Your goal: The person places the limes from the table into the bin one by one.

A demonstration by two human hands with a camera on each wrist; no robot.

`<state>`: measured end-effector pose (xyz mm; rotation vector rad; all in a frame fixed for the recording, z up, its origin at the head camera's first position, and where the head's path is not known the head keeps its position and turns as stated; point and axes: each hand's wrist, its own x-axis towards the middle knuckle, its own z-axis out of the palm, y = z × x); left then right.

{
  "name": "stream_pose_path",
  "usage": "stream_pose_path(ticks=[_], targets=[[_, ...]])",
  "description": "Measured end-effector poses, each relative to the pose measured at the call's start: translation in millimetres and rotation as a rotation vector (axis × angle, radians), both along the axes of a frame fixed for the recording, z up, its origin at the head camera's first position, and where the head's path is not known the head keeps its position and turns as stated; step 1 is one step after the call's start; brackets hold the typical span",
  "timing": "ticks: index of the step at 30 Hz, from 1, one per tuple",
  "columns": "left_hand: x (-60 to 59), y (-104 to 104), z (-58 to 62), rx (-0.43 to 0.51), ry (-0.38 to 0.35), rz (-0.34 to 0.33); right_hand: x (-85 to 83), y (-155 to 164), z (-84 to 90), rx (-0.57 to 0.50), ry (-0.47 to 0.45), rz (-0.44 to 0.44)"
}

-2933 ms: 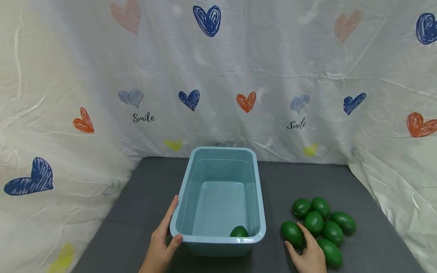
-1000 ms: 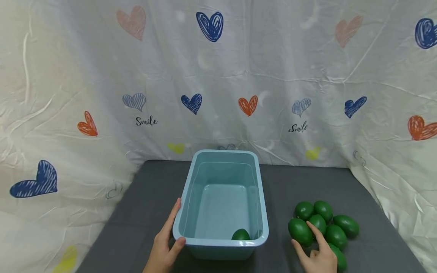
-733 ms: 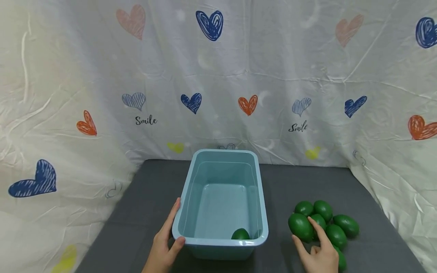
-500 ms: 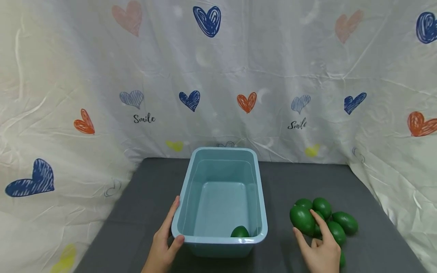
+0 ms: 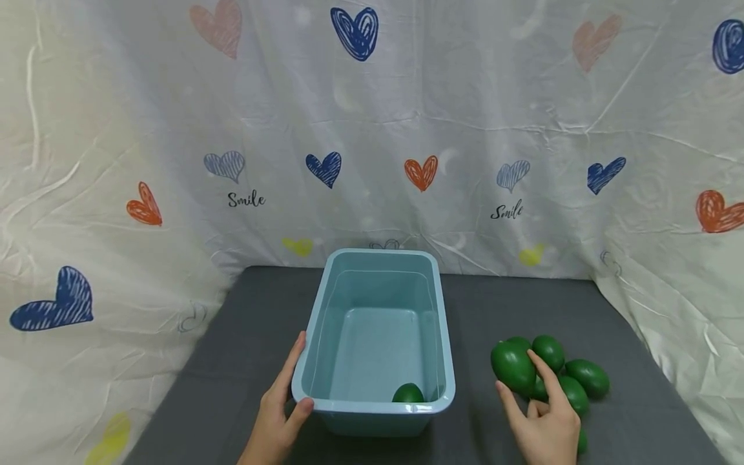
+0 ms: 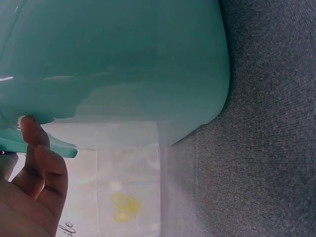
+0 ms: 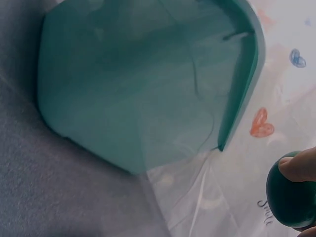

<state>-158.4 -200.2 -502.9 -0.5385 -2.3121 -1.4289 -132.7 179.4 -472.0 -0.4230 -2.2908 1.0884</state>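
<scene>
In the head view, my right hand (image 5: 546, 420) pinches a smooth, dark-green avocado (image 5: 513, 367) between thumb and fingers, raised over the cloth. The right wrist view shows the same avocado (image 7: 291, 195) at its right edge, with a thumb on it. My left hand (image 5: 276, 410) holds the near left corner of a light-blue plastic bin (image 5: 436, 336), thumb at the front rim. In the left wrist view, its fingers (image 6: 34, 133) curl at the bin's rim. One avocado (image 5: 409, 392) lies inside the bin, partly hidden by the near rim.
Several more avocados (image 5: 587, 378) lie grouped on the dark grey cloth (image 5: 482, 303) at the right, some behind my right hand. A white curtain (image 5: 372, 97) printed with hearts closes off the back and sides.
The avocado in my right hand has been lifted off the cloth, moving up and slightly to the right from its spot beside the pile. My left hand stays on the bin.
</scene>
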Motion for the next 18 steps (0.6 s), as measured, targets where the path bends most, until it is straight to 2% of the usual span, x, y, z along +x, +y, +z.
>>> stream_pose_path(ticks=[5,11,18], targets=[[-0.7,1.2,-0.8,-0.006,0.003,0.000,3.5,-5.3,6.5,-0.018,0.012,-0.011],[2.1,0.1,0.0,-0.007,-0.022,0.029,-0.4,-13.4,13.3,-0.050,-0.006,0.023],[-0.3,0.1,3.1,-0.020,-0.022,0.033,-7.2,-20.3,16.7,-0.043,0.073,0.056]])
